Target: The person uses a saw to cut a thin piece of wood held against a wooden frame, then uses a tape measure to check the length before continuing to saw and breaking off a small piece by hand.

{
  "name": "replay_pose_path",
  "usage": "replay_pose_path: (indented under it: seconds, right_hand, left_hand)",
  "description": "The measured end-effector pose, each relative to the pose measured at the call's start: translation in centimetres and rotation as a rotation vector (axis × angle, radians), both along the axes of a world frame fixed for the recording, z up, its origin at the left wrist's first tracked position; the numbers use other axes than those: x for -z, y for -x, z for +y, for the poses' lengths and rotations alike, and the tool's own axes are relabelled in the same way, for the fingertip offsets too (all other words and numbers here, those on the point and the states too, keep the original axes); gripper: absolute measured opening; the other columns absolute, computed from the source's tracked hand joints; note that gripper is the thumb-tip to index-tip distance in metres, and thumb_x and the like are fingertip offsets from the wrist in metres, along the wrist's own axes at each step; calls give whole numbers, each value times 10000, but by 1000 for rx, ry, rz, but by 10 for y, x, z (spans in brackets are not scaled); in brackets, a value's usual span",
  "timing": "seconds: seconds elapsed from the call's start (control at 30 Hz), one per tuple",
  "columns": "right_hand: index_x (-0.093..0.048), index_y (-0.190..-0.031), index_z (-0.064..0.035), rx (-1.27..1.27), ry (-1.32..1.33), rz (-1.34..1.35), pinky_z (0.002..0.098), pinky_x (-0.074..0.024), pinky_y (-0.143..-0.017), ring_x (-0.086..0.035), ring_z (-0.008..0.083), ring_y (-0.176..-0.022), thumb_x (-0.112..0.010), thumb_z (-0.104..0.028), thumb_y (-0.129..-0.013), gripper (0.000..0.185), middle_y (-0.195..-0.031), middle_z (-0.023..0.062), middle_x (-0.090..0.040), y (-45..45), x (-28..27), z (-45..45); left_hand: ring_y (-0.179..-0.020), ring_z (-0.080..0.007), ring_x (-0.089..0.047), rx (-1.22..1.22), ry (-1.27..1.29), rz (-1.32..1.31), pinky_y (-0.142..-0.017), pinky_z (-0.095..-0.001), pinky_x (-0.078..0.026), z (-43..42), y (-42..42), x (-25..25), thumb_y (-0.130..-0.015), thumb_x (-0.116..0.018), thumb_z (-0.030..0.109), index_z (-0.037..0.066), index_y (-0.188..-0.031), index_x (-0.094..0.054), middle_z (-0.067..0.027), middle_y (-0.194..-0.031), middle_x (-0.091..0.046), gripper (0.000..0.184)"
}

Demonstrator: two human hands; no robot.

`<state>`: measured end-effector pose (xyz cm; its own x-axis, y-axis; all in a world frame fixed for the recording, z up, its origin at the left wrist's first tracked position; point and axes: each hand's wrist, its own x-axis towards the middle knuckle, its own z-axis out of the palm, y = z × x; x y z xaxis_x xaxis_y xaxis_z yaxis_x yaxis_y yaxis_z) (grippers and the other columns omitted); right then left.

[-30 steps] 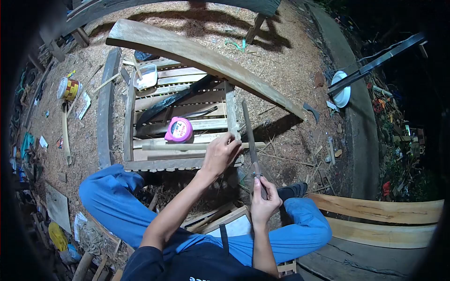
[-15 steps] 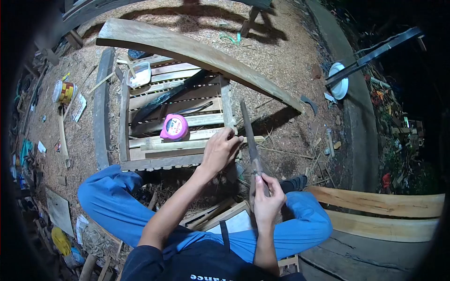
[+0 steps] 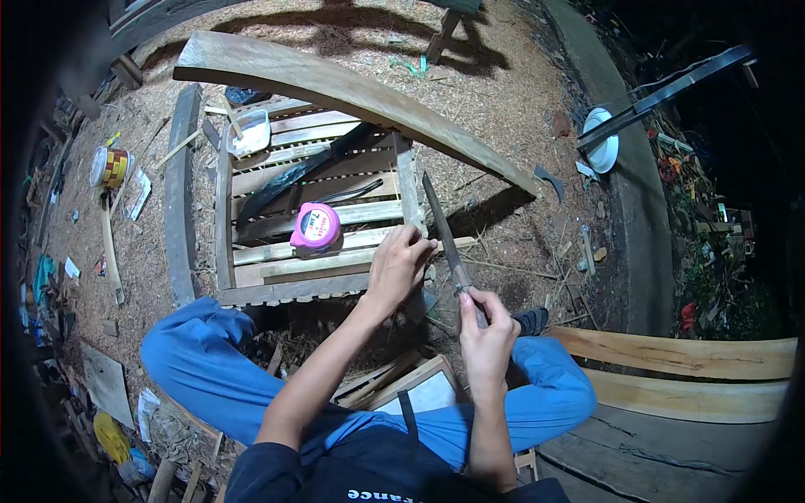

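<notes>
My left hand (image 3: 397, 267) is closed around a thin wooden strip (image 3: 319, 267) at the right edge of a low slatted wooden stand (image 3: 225, 218). The strip's narrow end sticks out to the right of my fingers. In my right hand (image 3: 488, 335) is a long dark-bladed knife (image 3: 442, 222), gripped at its handle, the tip pointing away from me. Its blade crosses close to the strip's end; whether they touch I cannot tell. On the slats lie a pink tape measure (image 3: 316, 226), a dark curved piece (image 3: 293, 176) and a clear plastic tub (image 3: 250, 134).
A large curved timber (image 3: 335, 88) lies across the stand's far side. Another curved timber (image 3: 181, 201) is on the ground at left, near a yellow-and-red can (image 3: 111, 167). Pale planks (image 3: 671, 356) lie at right. A white round dish-like object (image 3: 603, 141) is beyond.
My right hand has shifted slightly right and away from me, and the knife now leans more to the left at its tip. My left hand stays on the strip.
</notes>
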<state>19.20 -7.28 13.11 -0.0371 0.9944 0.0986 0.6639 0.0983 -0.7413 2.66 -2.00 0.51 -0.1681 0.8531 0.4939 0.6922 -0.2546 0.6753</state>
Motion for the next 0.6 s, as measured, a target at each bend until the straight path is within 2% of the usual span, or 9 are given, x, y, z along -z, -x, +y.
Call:
replay_pose_path:
  seconds: [0.27, 0.33, 0.6]
  right_hand:
    - [-732, -1036, 33, 8, -63, -21, 424, -595, -780, -783, 392, -880, -738, -93, -987, 135, -948, 234, -774, -1, 6, 2]
    - [-744, -1042, 29, -18, -71, -43, 418, -598, -786, -787, 385, -887, -743, -88, -980, 133, -952, 230, -779, 1, 5, 1]
    - [-740, -1052, 35, 7, -26, 31, 423, -593, -783, -783, 391, -888, -736, -89, -982, 142, -936, 230, -775, -2, 10, 2]
  left_hand:
    - [-902, -336, -635, 13, 6, 2, -768, -458, -522, -2, -1, -3, -905, -797, 155, 24, -950, -745, -131, -972, -635, 147]
    - [-956, -343, -623, 23, 68, -29, -824, -467, -523, -2, 0, -6, -911, -775, 157, 30, -965, -742, -134, -1002, -627, 142]
    - [-931, -329, -627, 12, 55, -19, -796, -453, -529, -1, 1, -2, -901, -803, 145, 35, -992, -755, -115, -997, -639, 151]
